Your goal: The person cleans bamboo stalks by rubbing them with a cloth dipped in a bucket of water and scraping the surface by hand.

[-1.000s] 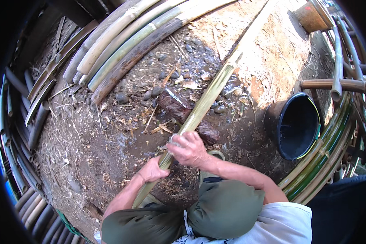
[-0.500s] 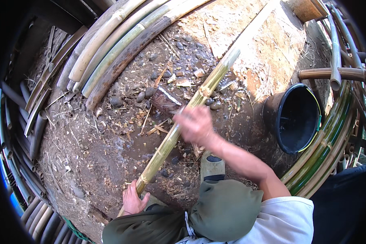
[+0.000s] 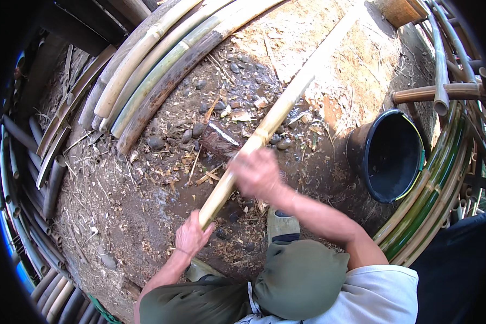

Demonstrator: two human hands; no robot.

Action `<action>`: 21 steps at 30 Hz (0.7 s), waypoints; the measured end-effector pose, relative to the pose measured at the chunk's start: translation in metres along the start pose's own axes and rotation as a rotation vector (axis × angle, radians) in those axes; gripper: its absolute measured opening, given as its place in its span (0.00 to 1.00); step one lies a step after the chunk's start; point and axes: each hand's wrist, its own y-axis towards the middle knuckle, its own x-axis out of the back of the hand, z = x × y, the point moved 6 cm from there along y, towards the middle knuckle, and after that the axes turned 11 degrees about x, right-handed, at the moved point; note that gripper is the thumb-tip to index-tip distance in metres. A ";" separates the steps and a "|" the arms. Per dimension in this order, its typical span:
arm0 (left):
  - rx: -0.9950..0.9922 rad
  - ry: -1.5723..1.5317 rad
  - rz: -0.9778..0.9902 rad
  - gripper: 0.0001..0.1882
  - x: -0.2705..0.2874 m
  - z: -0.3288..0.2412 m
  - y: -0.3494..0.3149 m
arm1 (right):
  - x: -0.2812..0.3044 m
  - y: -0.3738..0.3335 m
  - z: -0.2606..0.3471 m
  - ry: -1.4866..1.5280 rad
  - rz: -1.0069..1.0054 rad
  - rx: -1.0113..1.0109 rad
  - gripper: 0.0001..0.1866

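A long pale bamboo pole (image 3: 278,116) slants from my left hand away to the upper right, where its far part fades into bright sunlight. My left hand (image 3: 193,236) is wrapped around its near end. Farther along, my right hand (image 3: 256,174) is closed over the pole; it is slightly blurred, and whether something lies under its fingers is hidden. Beside the pole, just past my right hand, a short dark brown piece with a white strip along its edge (image 3: 220,139) rests on the ground; the pole passes over or against it.
Several bamboo poles (image 3: 162,70) lie at the upper left, and more are stacked along the left edge. A black bucket (image 3: 356,151) lies tilted at the right, near shiny green bamboo poles (image 3: 424,216). Pebbles and shavings litter the damp soil. My feet (image 3: 282,224) are close below the pole.
The pole has slid away from me, so its near end now sits at my left hand. That hand has moved up and right and wraps the end. My right hand has shifted slightly down.
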 end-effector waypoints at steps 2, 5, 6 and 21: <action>-0.006 0.065 -0.176 0.34 -0.007 0.040 -0.028 | -0.001 0.003 -0.147 -0.282 0.180 -0.304 0.07; -0.102 0.089 -0.300 0.33 -0.001 0.028 -0.044 | 0.037 -0.003 -0.247 -0.314 -0.111 -0.406 0.08; -0.104 0.061 -0.230 0.31 0.002 0.027 -0.043 | 0.025 0.001 -0.225 -0.336 -0.088 -0.371 0.08; -0.038 -0.042 0.128 0.23 0.010 -0.032 0.030 | 0.011 0.006 -0.197 -0.265 0.054 -0.538 0.08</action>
